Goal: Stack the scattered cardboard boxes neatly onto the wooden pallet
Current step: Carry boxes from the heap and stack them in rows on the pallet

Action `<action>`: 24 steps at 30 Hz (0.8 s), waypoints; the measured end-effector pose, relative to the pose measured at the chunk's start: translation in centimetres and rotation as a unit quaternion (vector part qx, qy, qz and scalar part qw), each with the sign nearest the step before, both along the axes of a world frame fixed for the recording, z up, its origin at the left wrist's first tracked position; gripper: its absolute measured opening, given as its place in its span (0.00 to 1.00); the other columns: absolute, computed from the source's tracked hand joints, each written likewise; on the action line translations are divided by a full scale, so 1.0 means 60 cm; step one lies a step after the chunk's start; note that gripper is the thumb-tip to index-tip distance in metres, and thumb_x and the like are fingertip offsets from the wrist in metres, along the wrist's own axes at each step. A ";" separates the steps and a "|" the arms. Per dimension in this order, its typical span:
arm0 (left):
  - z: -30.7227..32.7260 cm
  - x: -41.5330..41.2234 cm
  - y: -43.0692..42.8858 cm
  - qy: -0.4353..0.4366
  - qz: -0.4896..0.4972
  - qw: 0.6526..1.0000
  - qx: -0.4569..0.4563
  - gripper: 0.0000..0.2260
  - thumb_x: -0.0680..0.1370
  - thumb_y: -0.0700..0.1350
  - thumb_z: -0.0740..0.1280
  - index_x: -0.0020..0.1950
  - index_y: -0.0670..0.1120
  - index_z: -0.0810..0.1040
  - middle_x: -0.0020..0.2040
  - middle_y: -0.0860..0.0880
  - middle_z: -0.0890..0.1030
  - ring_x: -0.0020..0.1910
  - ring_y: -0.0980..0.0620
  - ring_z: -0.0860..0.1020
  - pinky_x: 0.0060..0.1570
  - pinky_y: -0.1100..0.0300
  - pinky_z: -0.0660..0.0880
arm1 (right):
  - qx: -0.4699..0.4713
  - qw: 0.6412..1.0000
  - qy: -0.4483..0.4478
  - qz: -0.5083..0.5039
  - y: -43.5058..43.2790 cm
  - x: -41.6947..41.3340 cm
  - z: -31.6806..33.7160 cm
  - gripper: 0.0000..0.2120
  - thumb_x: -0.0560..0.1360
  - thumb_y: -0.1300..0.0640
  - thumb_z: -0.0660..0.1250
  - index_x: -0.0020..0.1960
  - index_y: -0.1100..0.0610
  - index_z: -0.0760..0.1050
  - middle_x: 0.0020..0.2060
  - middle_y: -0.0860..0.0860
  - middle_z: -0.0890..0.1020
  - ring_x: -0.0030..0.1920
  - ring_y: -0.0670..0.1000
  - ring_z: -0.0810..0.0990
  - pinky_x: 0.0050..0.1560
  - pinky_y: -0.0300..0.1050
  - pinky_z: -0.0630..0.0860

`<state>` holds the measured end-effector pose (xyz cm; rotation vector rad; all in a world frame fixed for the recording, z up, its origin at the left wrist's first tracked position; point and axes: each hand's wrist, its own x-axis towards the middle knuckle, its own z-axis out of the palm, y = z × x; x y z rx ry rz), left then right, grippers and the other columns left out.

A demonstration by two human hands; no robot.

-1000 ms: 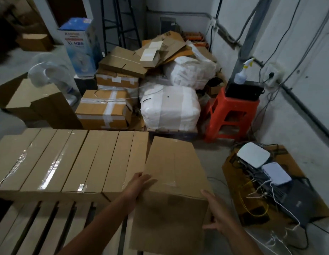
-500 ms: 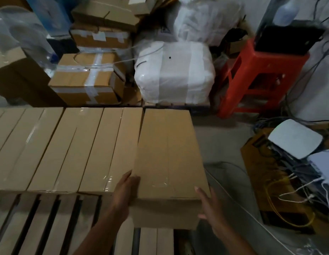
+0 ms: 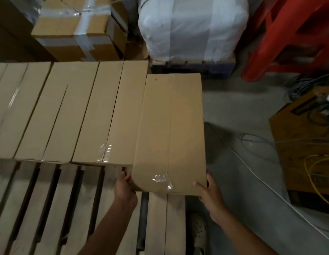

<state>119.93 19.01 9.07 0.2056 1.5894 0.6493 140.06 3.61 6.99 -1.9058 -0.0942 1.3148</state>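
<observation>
Box [image 3: 169, 133] is at the right end of the row of boxes [image 3: 68, 111] on the wooden pallet [image 3: 49, 208]. Left hand [image 3: 125, 188] and right hand [image 3: 209, 196] each grip a near corner. Its right side seems past the pallet's edge, so it might tip off.

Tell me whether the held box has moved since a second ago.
Yes. The held box has come down from a raised tilt to lie level beside the right end of the row of boxes.
</observation>
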 end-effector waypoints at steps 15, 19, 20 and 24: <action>-0.005 -0.046 0.060 0.416 -0.523 0.636 0.385 0.27 0.78 0.44 0.71 0.76 0.45 0.67 0.75 0.46 0.67 0.76 0.47 0.63 0.72 0.50 0.66 | -0.075 0.859 -0.408 0.301 0.045 -0.002 -0.041 0.51 0.73 0.36 0.70 0.83 0.51 0.44 0.81 0.61 0.50 0.80 0.64 0.52 0.74 0.69 0.56; -0.075 -0.097 0.146 0.433 -0.735 0.336 0.399 0.54 0.70 0.52 0.74 0.82 0.47 0.38 0.82 0.44 0.38 0.80 0.46 0.33 0.77 0.45 0.42 | 0.011 0.691 -0.521 0.501 0.094 -0.065 -0.039 0.62 0.60 0.28 0.74 0.83 0.50 0.46 0.81 0.61 0.45 0.81 0.64 0.45 0.72 0.77 0.48; -0.089 -0.105 0.161 0.430 -0.756 0.290 0.399 0.57 0.69 0.57 0.75 0.82 0.46 0.38 0.82 0.44 0.38 0.80 0.46 0.34 0.77 0.43 0.44 | 0.011 0.676 -0.520 0.523 0.110 -0.076 -0.043 0.63 0.60 0.30 0.75 0.82 0.49 0.43 0.81 0.61 0.42 0.81 0.64 0.43 0.73 0.77 0.46; -0.125 -0.111 0.176 0.444 -0.762 0.239 0.406 0.63 0.64 0.72 0.73 0.82 0.44 0.38 0.81 0.44 0.37 0.80 0.45 0.36 0.78 0.43 0.40 | -0.034 0.653 -0.511 0.558 0.161 -0.104 -0.064 0.57 0.71 0.41 0.73 0.80 0.47 0.31 0.79 0.59 0.31 0.78 0.65 0.32 0.72 0.75 0.34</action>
